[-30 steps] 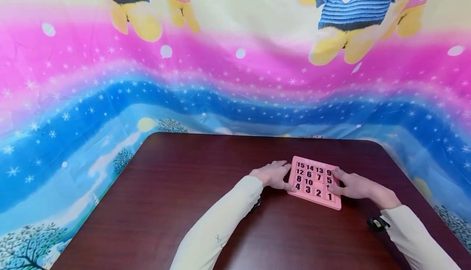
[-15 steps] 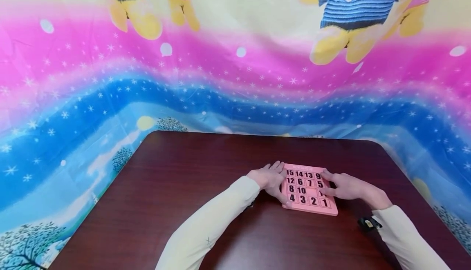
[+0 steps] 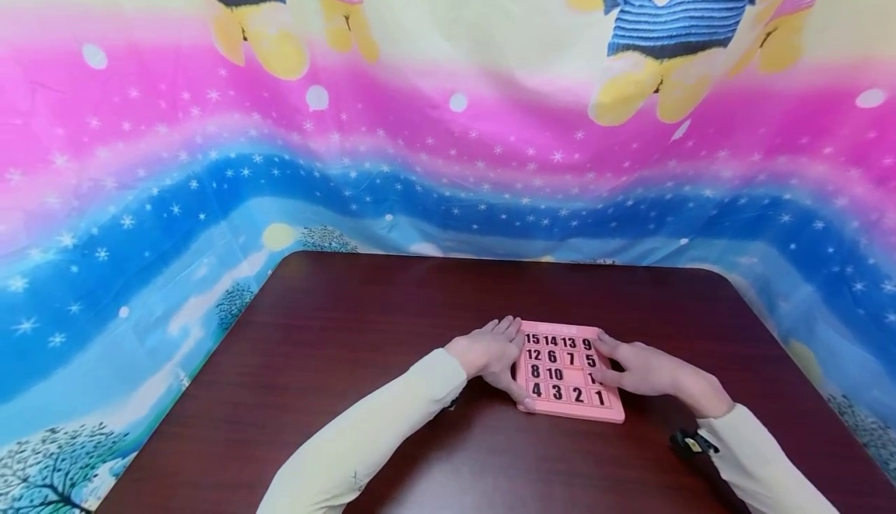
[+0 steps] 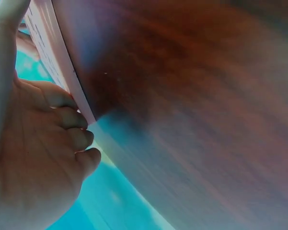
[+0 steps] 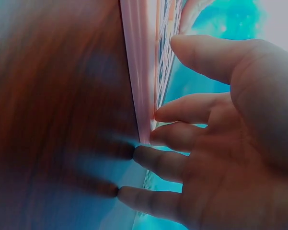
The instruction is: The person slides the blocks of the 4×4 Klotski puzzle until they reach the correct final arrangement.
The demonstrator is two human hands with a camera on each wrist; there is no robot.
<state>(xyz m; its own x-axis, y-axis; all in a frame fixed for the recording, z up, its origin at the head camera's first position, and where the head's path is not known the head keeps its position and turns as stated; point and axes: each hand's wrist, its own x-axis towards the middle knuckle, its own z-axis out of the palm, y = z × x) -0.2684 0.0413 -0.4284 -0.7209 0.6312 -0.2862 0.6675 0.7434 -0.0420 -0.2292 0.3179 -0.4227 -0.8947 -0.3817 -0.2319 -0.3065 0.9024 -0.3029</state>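
A pink number slide puzzle (image 3: 575, 375) lies flat on the dark wooden table, with black numerals on its tiles and one gap right of the 10. My left hand (image 3: 493, 357) lies along its left edge, thumb at the near left corner. In the left wrist view, the fingertips (image 4: 80, 139) are lined up at the frame's side. From the right, my right hand (image 3: 647, 368) reaches over the puzzle's edge, with thumb and index finger at the 5 and the partly covered tile below it. In the right wrist view its fingers (image 5: 158, 160) are spread and fairly straight, the lower ones down at the table.
The brown table (image 3: 364, 343) has rounded far corners. Behind it and at its sides hangs a colourful printed cloth (image 3: 448, 148). A black wrist strap device (image 3: 693, 442) sits at the right cuff.
The puzzle has slid left and nearer to me between both hands, and has turned straighter. Both hands have moved along with it; the gap stays in the same slot.
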